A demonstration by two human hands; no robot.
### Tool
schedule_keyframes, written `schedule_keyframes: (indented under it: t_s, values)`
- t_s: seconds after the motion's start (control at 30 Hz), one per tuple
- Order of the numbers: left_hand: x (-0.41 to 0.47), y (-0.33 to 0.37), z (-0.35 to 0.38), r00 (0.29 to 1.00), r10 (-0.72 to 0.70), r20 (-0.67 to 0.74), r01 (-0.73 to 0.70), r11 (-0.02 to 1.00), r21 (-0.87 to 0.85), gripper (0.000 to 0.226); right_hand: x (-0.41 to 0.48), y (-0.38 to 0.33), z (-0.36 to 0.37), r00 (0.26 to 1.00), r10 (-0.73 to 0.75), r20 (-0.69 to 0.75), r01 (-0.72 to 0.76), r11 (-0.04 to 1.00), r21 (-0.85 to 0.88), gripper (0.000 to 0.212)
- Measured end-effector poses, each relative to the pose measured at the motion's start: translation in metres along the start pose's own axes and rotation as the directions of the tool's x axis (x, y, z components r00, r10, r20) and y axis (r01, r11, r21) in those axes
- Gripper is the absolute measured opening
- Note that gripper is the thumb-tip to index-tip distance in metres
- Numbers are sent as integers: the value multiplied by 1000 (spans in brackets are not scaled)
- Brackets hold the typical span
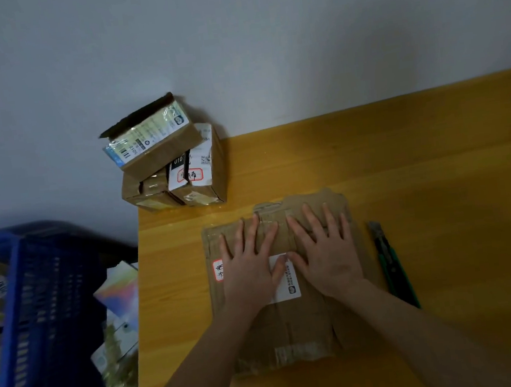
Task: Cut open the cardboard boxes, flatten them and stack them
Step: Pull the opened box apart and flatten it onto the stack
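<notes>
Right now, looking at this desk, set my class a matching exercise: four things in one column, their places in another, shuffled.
Things:
1. flattened box
2. utility knife
3. blue crate
4. stacked boxes

Places:
A. off the table, at the left
B. under both hands
C. far left corner of the table, by the wall
D. on the table, right of the flattened box

Pairs: 1-B, 2-D, 3-A, 4-C

One flattened cardboard box [285,288] lies at lower centre of the frame, with two hands on it, the left hand [249,265] and the right hand [326,253]. Three unflattened boxes [170,158] are piled at upper centre-left: two below, one tilted on top. One green utility knife [391,262] lies at right, one blue crate [36,317] at lower left
</notes>
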State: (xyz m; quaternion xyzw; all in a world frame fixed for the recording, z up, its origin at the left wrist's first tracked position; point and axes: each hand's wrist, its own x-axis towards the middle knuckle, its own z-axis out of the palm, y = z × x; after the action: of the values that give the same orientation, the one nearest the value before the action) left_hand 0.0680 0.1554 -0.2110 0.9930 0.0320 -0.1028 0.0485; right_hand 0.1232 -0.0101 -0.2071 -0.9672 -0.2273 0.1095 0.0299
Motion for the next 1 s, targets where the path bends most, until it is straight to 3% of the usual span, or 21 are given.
schedule_keyframes:
  t_s: [0.2, 0.43, 0.67, 1.0]
  values:
    - [-3, 1, 0, 1000, -12, -2, 12, 999, 42, 71, 3, 0, 7, 1000, 11, -4, -12, 999, -46, 73]
    - [-80, 15, 22, 998, -42, -53, 42, 999, -7, 75, -1, -3, 6, 1000, 21, -9, -22, 999, -50, 68]
    - [-82, 17, 21, 997, -80, -18, 81, 997, 19, 76, -69, -6, 19, 999, -19, 30, 19, 1000, -16, 76]
    - [-83, 19, 21, 994, -63, -85, 61, 998, -19, 76, -71, -6, 23, 1000, 2, 7, -2, 999, -39, 75]
